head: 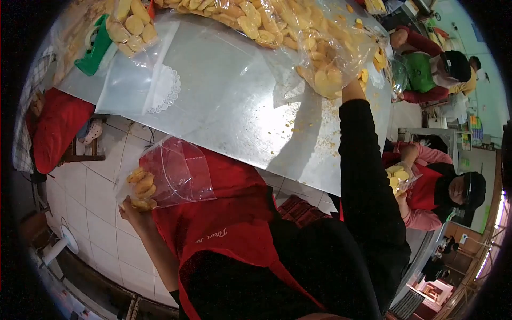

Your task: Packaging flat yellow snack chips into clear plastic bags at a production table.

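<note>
My left hand [135, 214] pinches the lower corner of a clear plastic bag [182, 172], held over my red apron [216, 200]. Several yellow-brown chip slices [144, 186] lie inside it, by my fingers. On the other side, my right hand [351, 85] reaches into a large clear plastic sack [328, 52] of chips on the metal table. Its fingers are hidden by plastic and chips, so whether they grip anything does not show. A big heap of chips [252, 20] fills the sack along the table's far side.
The metal table [224, 88] bears crumbs. A filled bag [134, 28], flat plastic bags [128, 80], a white doily [166, 90] and a green tape dispenser [94, 46] lie at left. One co-worker [424, 184] holds a bag at right; another [428, 72] works beyond.
</note>
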Tool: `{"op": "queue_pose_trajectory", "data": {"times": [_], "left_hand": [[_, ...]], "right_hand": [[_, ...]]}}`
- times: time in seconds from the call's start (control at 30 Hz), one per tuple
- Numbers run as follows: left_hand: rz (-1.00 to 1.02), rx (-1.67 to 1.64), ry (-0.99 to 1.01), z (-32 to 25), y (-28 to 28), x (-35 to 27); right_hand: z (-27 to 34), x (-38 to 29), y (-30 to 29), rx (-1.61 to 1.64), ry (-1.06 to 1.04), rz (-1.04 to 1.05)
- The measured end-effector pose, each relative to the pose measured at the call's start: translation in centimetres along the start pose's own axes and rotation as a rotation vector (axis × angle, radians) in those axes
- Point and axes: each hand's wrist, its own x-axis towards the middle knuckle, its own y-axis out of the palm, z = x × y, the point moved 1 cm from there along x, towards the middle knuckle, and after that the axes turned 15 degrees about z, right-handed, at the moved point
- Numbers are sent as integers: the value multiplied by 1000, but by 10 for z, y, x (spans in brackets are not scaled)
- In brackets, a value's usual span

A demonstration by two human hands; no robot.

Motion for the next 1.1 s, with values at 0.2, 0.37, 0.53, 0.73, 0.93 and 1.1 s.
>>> {"op": "queue_pose_trajectory", "data": {"times": [0.2,0.37,0.53,0.73,0.93,1.1], "left_hand": [[-41,5,-85,-7,2,-16],[-136,6,-39,3,3,-7],[-48,74,-26,-5,20,-10],[-59,41,-55,-7,27,-17],[-10,20,-20,14,31,-8],[24,-1,-34,15,47,0]], "right_hand": [[-2,3,6,-210,-26,-33],[-6,10,-54,-393,-24,-77],[-8,23,-43,-559,-60,-108],[-2,18,-45,-764,-95,-124],[-16,-9,-58,-947,-45,-188],[13,-136,-14,590,118,-165]]}}
